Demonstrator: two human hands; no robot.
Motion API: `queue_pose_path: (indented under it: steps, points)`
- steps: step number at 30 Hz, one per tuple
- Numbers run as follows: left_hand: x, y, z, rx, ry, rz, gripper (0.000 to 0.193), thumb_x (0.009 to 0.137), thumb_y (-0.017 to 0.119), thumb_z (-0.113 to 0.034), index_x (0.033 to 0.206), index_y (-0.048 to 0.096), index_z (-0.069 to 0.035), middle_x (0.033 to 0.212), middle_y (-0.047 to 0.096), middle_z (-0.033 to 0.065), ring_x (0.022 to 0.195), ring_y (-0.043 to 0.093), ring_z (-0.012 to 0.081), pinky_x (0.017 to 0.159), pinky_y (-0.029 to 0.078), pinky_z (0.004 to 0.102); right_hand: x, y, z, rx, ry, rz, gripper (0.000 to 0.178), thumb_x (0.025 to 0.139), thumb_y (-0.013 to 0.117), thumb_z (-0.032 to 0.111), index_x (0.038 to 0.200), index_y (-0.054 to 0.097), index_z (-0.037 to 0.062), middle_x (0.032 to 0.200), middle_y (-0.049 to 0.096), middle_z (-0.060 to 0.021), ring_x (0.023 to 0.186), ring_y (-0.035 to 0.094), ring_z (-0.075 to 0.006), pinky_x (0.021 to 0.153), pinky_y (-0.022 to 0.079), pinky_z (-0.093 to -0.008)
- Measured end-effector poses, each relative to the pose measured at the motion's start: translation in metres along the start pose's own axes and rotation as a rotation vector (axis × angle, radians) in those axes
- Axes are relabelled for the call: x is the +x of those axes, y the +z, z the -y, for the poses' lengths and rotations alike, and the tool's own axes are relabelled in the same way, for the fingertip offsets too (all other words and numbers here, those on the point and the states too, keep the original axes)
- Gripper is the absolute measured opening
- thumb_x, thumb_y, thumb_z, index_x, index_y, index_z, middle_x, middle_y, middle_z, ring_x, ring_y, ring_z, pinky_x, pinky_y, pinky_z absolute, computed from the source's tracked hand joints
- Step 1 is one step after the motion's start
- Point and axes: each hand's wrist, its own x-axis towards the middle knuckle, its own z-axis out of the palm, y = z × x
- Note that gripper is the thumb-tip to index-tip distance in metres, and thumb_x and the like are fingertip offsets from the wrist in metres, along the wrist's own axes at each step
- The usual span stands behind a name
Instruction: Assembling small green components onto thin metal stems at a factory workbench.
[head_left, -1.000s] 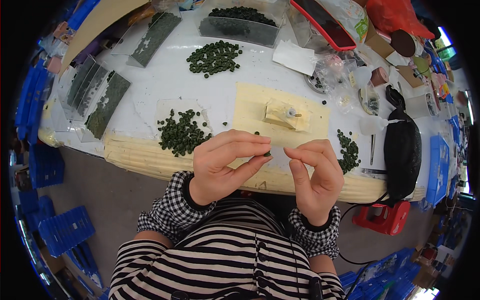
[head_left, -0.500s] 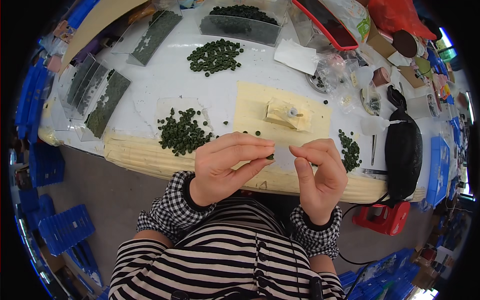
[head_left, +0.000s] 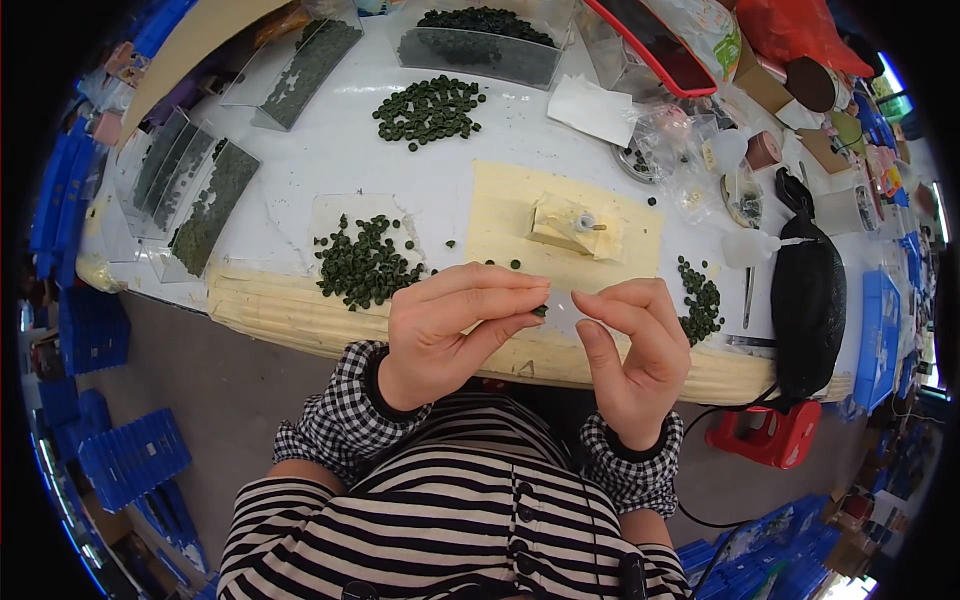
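Note:
Between the thumb and fingertips of my left hand (head_left: 455,325) a small dark green round piece (head_left: 540,311) is pinched, its edge just showing. My right hand (head_left: 640,350) faces it a short way to the right. Its thumb and index finger are bent and apart, and I see nothing between them. Beyond the hands, a cream block with a small metal peg (head_left: 570,228) stands on a yellow sheet (head_left: 495,195). Left of it lies a loose pile of similar green pieces (head_left: 365,262), and a smaller pile (head_left: 700,300) sits right of my right hand.
Another pile of green pieces (head_left: 430,112) lies farther back, near clear bins of them (head_left: 480,55). On the right are a white dropper bottle (head_left: 748,248), tweezers (head_left: 749,298), a black pouch (head_left: 808,310) and a red-cased phone (head_left: 660,45). A padded cream strip (head_left: 270,310) lines the front edge.
My right thumb has dropped away from the index finger, so the gap between them is wider. The left hand keeps its pinch in nearly the same place.

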Motion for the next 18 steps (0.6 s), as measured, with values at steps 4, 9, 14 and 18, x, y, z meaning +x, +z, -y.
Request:
queue_pose_path:
  steps: [4, 9, 14, 18]
  points:
    - [-0.0002, 0.0024, -0.0013, -0.018, 0.0, -0.007, 0.027, 0.077, 0.075, 0.003, 0.104, 0.073, -0.002, 0.1, 0.071, 0.0125, 0.085, 0.069, 0.0216, 0.073, 0.057, 0.0278, -0.0009, 0.0047, 0.0014, -0.04, -0.048, 0.029, 0.03, 0.071, 0.076, -0.004, 0.099, 0.075, 0.006, 0.085, 0.063, -0.0058, 0.077, 0.057, -0.0208, 0.067, 0.046, -0.0297]
    - [-0.0006, 0.0033, -0.0022, -0.01, -0.002, -0.019, 0.027, 0.077, 0.075, 0.003, 0.104, 0.072, -0.001, 0.099, 0.071, 0.0127, 0.086, 0.069, 0.0215, 0.073, 0.057, 0.0282, -0.0021, 0.0097, 0.0025, -0.025, -0.069, 0.019, 0.03, 0.069, 0.077, -0.004, 0.097, 0.075, 0.0062, 0.083, 0.063, -0.0055, 0.076, 0.057, -0.0209, 0.067, 0.045, -0.0306]
    - [-0.0006, 0.0013, 0.0, -0.087, -0.037, -0.035, 0.02, 0.076, 0.076, 0.002, 0.096, 0.072, -0.001, 0.094, 0.072, 0.0119, 0.085, 0.07, 0.0218, 0.073, 0.057, 0.0288, -0.0038, 0.0101, 0.0028, -0.012, -0.076, 0.012, 0.029, 0.069, 0.077, -0.004, 0.096, 0.075, 0.0064, 0.083, 0.063, -0.0052, 0.075, 0.057, -0.0206, 0.066, 0.045, -0.0304]
    - [0.0011, -0.0024, -0.0019, -0.094, -0.036, 0.002, 0.017, 0.076, 0.077, 0.001, 0.091, 0.072, -0.002, 0.094, 0.072, 0.0114, 0.083, 0.07, 0.0218, 0.072, 0.056, 0.0284, -0.0036, 0.0101, 0.0037, 0.004, -0.088, 0.016, 0.028, 0.07, 0.076, -0.004, 0.096, 0.075, 0.0064, 0.082, 0.062, -0.005, 0.075, 0.056, -0.0202, 0.065, 0.045, -0.0301]
